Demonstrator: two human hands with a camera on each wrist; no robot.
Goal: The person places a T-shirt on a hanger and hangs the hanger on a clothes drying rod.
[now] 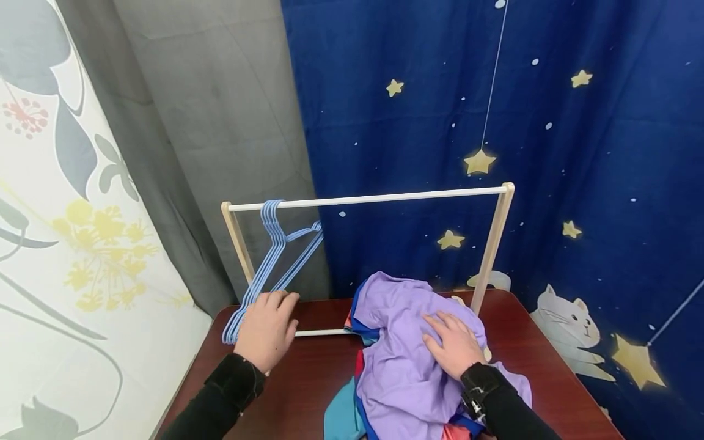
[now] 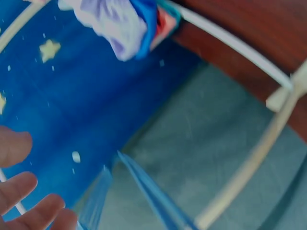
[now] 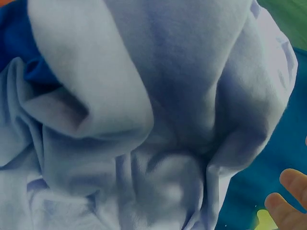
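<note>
Several light blue clothes hangers (image 1: 266, 266) hang bunched at the left end of the rack's top rail (image 1: 365, 200). My left hand (image 1: 267, 327) is beside their lower part, its fingers loosely bent and spread. In the left wrist view those fingers (image 2: 36, 213) have nothing between them and look apart from the blurred hangers (image 2: 148, 189). On the right lies a heap of clothes topped by a crumpled purple garment (image 1: 401, 360). Over it lies my right hand (image 1: 453, 345), fingers extended. The right wrist view shows fingertips (image 3: 285, 206) at the lower right, near the purple cloth (image 3: 182, 76).
The rack's wooden right post (image 1: 492, 247) stands behind the heap, and its lower white bar (image 1: 326, 333) runs low across the dark red table (image 1: 308, 391). Teal cloth (image 1: 342, 415) shows under the purple garment. A blue star-patterned curtain (image 1: 418, 140) hangs behind.
</note>
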